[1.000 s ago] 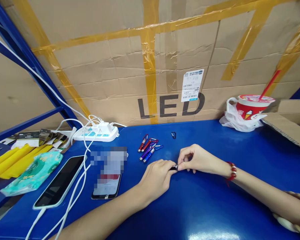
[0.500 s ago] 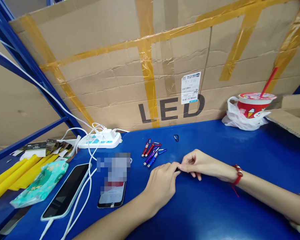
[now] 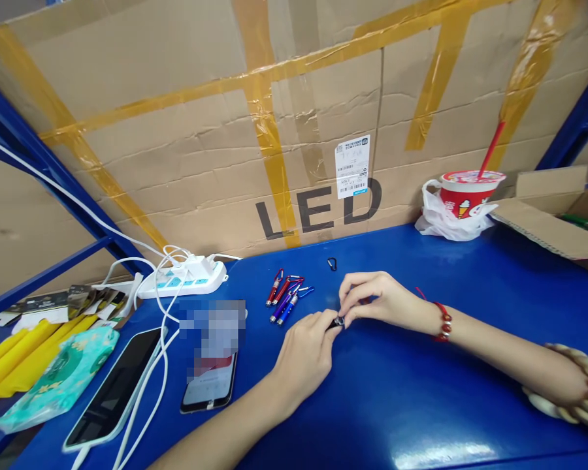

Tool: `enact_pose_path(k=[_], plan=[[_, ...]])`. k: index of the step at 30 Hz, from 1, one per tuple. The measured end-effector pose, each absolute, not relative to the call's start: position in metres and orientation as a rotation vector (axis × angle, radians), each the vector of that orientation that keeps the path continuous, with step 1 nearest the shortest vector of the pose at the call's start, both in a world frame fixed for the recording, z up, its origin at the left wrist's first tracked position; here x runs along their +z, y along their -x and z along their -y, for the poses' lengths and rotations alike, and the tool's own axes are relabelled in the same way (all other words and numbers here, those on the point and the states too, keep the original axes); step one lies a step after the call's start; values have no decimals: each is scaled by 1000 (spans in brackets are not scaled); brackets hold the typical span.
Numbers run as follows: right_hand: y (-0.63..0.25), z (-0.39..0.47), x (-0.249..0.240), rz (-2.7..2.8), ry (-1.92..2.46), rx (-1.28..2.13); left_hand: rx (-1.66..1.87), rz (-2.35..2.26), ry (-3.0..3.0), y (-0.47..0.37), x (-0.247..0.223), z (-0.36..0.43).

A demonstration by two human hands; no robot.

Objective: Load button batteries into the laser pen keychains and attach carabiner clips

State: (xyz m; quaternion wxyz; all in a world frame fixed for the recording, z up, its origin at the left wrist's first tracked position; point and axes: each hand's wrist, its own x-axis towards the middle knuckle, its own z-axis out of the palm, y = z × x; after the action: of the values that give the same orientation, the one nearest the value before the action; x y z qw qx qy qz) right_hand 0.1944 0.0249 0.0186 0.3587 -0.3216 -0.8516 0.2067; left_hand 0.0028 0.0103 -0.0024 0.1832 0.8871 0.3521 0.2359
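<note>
On the blue table (image 3: 421,391) my left hand (image 3: 304,352) and my right hand (image 3: 372,301) meet at a small black keychain flashlight (image 3: 337,322). The left fingers pinch its body and the right fingertips pinch its silver end. Most of it is hidden by my fingers. Just left of my hands lies a small bunch of red, purple and blue keychain flashlights (image 3: 285,297) with clips. A lone black carabiner clip (image 3: 331,264) lies behind my hands, near the cardboard.
A taped cardboard sheet marked LED (image 3: 318,209) stands along the back. Two phones (image 3: 112,388) (image 3: 208,385), white cables and a power strip (image 3: 181,279) lie at the left. A red cup in a plastic bag (image 3: 463,199) and an open carton (image 3: 553,222) stand at the right.
My hands stay pinched together on the small flashlight, the right fingers shifting on its end. The view has swung slightly, so everything sits a little further left.
</note>
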Motion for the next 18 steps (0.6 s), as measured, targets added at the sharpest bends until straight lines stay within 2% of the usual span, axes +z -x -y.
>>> enact_pose_path(k=[7,18], plan=[[-196,-22,16,2291,887,467,644,-947,-2583,-2,-7,-13],[-188,-23,13,2027,1142,859,666,-922,-2476,2,-4,-14]])
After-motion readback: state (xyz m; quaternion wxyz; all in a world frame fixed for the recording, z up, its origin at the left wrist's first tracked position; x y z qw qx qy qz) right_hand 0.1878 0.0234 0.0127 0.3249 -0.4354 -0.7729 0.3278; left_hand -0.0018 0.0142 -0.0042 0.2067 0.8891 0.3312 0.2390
